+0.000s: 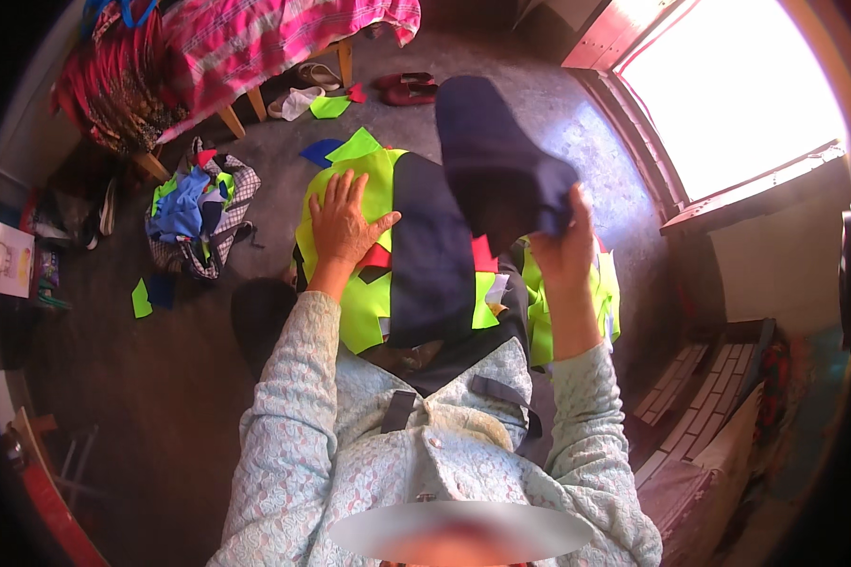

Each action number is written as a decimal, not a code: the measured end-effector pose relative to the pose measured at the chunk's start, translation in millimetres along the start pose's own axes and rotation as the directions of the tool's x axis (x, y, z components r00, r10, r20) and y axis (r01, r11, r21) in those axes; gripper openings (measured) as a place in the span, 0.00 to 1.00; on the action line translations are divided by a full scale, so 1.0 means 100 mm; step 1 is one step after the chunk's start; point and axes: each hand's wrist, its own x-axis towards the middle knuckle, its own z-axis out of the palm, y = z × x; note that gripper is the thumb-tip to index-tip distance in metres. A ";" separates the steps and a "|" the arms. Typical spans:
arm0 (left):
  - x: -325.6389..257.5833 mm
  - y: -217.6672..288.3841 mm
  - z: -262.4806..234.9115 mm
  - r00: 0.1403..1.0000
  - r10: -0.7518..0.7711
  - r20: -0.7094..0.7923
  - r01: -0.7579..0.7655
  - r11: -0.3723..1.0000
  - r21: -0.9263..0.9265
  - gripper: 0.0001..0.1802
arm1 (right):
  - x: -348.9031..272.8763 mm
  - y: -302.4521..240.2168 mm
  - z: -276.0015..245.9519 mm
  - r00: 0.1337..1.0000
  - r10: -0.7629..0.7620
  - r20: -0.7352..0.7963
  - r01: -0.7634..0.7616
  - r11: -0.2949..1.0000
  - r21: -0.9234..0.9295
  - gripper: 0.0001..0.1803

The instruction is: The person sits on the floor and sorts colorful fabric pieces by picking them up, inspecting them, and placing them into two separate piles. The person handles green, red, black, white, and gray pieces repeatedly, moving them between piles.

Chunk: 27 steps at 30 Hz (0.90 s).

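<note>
My right hand (567,227) grips a dark navy piece of fabric (487,132) by its lower right edge and holds it up. The piece stretches away from me and hangs over the right side of the pile. Spread flat, my left hand (343,222) rests on bright yellow-green fabric (364,307) heaped over my lap. A wide navy strip (430,255) lies across the middle of that heap. Small red scraps (484,253) poke out beside the strip. More yellow-green fabric (605,293) lies beyond my right wrist.
A checked bag (246,184) stuffed with blue and coloured scraps stands on the floor to the left. Shoes (408,87) lie near a bed with a pink cover (255,47). Bright light comes through an opening (738,85) at the right. Loose scraps (142,299) lie on the floor.
</note>
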 end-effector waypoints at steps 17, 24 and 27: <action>0.02 -0.04 0.04 0.997 0.056 -0.047 -0.052 0.995 0.079 0.45 | -1.05 0.54 -0.55 0.917 0.210 -0.340 -0.223 0.975 0.001 0.13; 0.03 -0.04 0.07 0.997 0.062 -0.039 -0.060 0.997 0.053 0.47 | -1.34 0.63 -1.04 0.865 0.265 -0.425 -0.332 0.939 -0.090 0.12; 0.03 -0.05 0.08 0.998 0.060 -0.034 -0.059 0.997 0.042 0.47 | -1.39 0.71 -1.11 0.822 0.301 -0.484 -0.416 0.898 -0.147 0.12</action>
